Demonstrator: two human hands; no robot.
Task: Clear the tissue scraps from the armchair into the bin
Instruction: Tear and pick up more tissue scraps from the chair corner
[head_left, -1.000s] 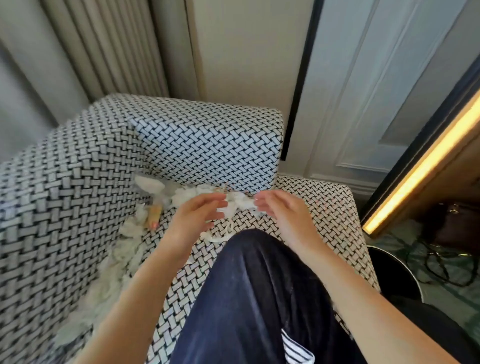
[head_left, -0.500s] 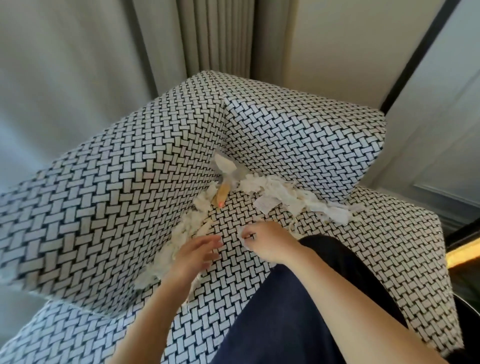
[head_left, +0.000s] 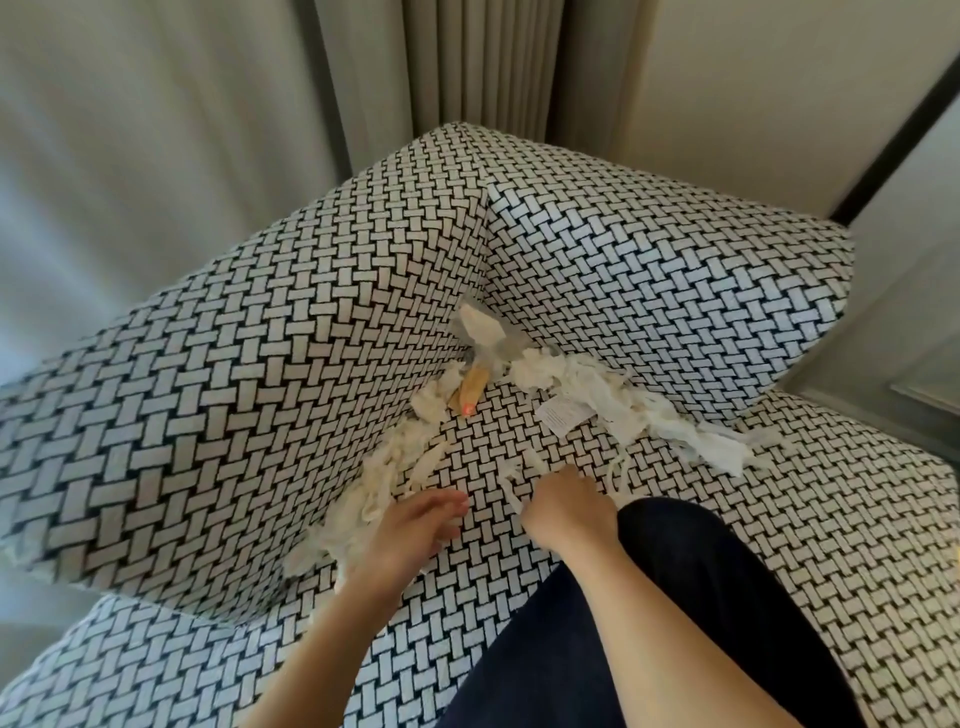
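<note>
Currently: armchair (head_left: 249, 364), woven black-and-white upholstery. Tissue scraps (head_left: 589, 385) heaped along far and left seat creases. Left hand (head_left: 410, 530) released, fingers straight, touching left scraps. Right hand (head_left: 569, 506) knuckles up, fingers curled under beside 1 strip; whether it grasps cannot be told.

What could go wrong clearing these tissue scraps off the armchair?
The white tissue scraps lie in the seam of the black-and-white woven armchair, so bits may slip deeper. The tan stick with a pink tip could be scooped up too. No bin is in view, so loose shreds may drop.
</note>
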